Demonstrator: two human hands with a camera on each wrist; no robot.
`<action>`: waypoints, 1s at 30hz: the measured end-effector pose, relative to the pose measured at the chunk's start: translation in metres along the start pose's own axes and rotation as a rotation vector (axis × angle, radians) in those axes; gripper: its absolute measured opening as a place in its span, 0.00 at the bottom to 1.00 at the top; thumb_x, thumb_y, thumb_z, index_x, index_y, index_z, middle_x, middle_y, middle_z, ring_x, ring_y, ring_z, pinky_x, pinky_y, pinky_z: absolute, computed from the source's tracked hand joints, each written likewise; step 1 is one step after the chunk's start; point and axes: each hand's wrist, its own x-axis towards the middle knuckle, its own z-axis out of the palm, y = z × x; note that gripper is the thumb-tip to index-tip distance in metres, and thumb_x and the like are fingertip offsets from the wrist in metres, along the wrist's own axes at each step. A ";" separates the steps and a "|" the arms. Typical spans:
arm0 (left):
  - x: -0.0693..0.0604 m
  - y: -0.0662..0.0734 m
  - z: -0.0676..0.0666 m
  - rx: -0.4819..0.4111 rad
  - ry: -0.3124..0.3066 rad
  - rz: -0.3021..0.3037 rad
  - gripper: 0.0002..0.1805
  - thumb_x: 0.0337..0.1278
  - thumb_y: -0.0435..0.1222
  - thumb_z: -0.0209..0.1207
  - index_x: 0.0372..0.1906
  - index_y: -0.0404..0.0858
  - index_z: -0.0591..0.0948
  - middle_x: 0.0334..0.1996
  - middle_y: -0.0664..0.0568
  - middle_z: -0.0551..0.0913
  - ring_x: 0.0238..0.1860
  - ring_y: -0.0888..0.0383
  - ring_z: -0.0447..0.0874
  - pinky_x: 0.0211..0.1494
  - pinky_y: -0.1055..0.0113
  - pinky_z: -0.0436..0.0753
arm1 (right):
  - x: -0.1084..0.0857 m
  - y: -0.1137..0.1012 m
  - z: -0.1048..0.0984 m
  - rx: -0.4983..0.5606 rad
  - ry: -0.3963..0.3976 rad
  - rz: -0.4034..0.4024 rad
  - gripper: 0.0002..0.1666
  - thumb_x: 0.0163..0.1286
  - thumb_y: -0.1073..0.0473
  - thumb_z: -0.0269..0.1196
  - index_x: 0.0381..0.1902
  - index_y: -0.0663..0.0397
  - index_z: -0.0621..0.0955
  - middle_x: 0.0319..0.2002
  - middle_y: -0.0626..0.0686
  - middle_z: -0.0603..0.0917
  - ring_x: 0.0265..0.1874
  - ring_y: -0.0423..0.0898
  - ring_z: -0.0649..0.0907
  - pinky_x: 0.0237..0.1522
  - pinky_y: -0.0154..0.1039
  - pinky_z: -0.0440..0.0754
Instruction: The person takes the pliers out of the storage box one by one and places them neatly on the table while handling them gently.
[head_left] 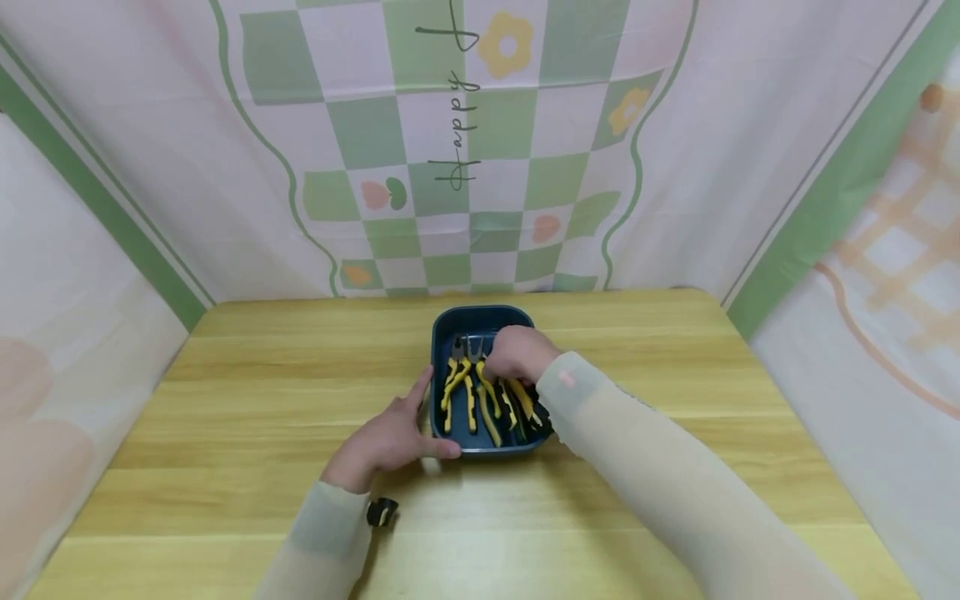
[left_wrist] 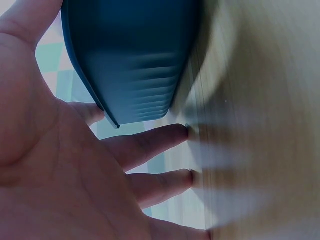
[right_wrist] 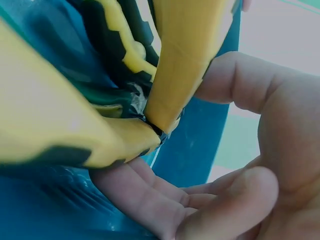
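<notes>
A dark blue bin (head_left: 483, 451) stands on the table, holding several pliers (head_left: 457, 379) with yellow and black handles side by side. My right hand (head_left: 517, 354) reaches into the bin's right part. Between its thumb and fingers it grips a pair of pliers (right_wrist: 182, 65) near the base of the yellow handles; the jaws of that pair are hidden. At the bin's near left corner, my left hand (head_left: 393, 433) touches the rim with spread, fairly straight fingers. The left wrist view shows other fingertips (left_wrist: 182, 132) down at the tabletop, beside the bin wall (left_wrist: 135, 65).
The wooden table (head_left: 262, 392) runs back to a green and white checked cloth (head_left: 468, 167). White printed cloths hang at both sides. A small black object (head_left: 382, 512) sits by the left wrist.
</notes>
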 end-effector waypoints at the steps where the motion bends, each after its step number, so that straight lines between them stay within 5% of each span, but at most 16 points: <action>1: 0.000 0.000 0.000 0.001 0.001 0.000 0.68 0.40 0.60 0.75 0.80 0.64 0.38 0.75 0.31 0.52 0.72 0.32 0.53 0.67 0.34 0.58 | -0.001 0.000 0.000 -0.002 0.006 -0.005 0.16 0.60 0.52 0.68 0.18 0.51 0.78 0.20 0.50 0.78 0.19 0.47 0.81 0.23 0.39 0.81; 13: -0.001 0.001 0.000 -0.010 0.008 0.013 0.69 0.40 0.60 0.75 0.80 0.63 0.38 0.75 0.32 0.53 0.73 0.33 0.54 0.68 0.36 0.58 | -0.022 0.005 -0.011 0.054 0.129 -0.057 0.20 0.58 0.51 0.69 0.13 0.49 0.75 0.14 0.47 0.73 0.17 0.48 0.80 0.22 0.41 0.80; 22: -0.003 0.000 -0.001 -0.013 0.006 0.014 0.69 0.41 0.59 0.75 0.80 0.62 0.38 0.75 0.31 0.53 0.73 0.33 0.53 0.69 0.36 0.58 | -0.031 0.005 -0.019 0.040 0.169 -0.090 0.24 0.61 0.52 0.64 0.09 0.45 0.69 0.11 0.45 0.67 0.10 0.43 0.70 0.18 0.39 0.71; 30: 0.000 -0.001 -0.001 0.005 0.000 0.018 0.68 0.42 0.60 0.74 0.80 0.63 0.37 0.75 0.32 0.53 0.73 0.33 0.53 0.68 0.36 0.58 | -0.042 0.015 -0.031 0.081 0.183 -0.050 0.22 0.60 0.52 0.63 0.10 0.46 0.69 0.12 0.46 0.69 0.11 0.45 0.72 0.18 0.39 0.72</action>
